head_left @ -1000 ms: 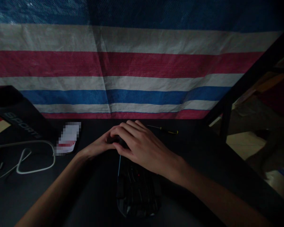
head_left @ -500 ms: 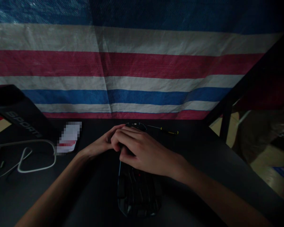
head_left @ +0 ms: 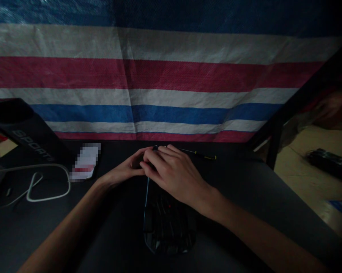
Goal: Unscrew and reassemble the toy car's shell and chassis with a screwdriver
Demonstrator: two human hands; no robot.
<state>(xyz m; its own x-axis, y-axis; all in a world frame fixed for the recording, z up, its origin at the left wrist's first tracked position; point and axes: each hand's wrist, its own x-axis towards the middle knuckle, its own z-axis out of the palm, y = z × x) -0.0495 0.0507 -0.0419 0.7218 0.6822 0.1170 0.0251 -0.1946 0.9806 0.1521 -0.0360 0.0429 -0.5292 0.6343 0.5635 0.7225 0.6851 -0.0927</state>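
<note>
A dark toy car [head_left: 171,227] with bluish edges lies underside up on the black table, its far end under my hands. My left hand [head_left: 132,165] is closed around the left side of that far end. Across the top lies my right hand [head_left: 171,170], its fingers bent over the far end of the car and close to the left fingers. The fingertips are largely hidden, so I cannot tell whether a small part is between them. Beyond the hands, a screwdriver [head_left: 205,155] with a black and yellow handle lies on the table.
A phone [head_left: 85,163] lies to the left, near a looped white cable [head_left: 48,199]. A dark box marked SPORT [head_left: 34,136] stands at the back left. Striped tarpaulin [head_left: 171,76] hangs behind the table [head_left: 259,197]. A dark object [head_left: 330,163] is on the floor at right.
My right hand has shifted forward, its fingers now stretching further over the far end of the car. The left hand keeps its hold. The blurred person at right has moved.
</note>
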